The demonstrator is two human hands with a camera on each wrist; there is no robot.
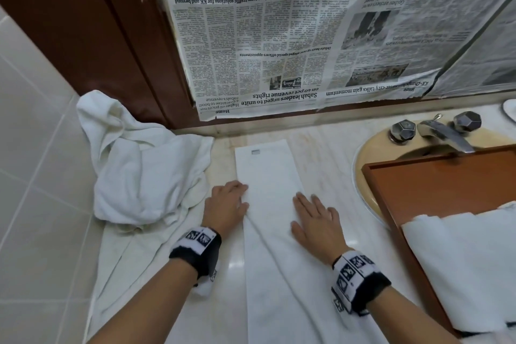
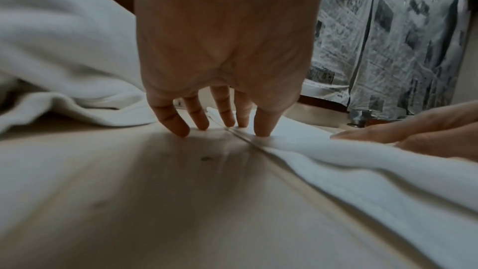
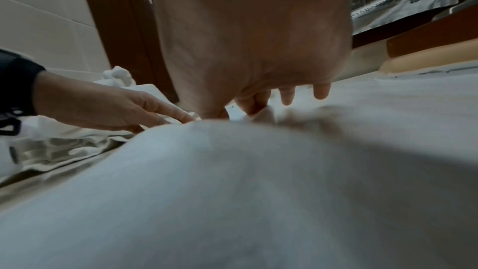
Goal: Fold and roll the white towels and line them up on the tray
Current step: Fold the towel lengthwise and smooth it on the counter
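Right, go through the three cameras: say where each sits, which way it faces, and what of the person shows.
Head: on the head, facing forward and down at the folded towel; left hand, right hand, both forearms show.
Left wrist: low over the counter, facing along the left hand's fingers.
Right wrist: just above the towel, facing along the right palm.
Shared: every view shows the towel; each wrist view catches the other hand.

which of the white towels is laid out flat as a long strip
The folded towel under both hands on the counter; the pile to its left is crumpled, and those on the tray are bunched.

Black wristbands point(image 1: 195, 251) — white patterned markers
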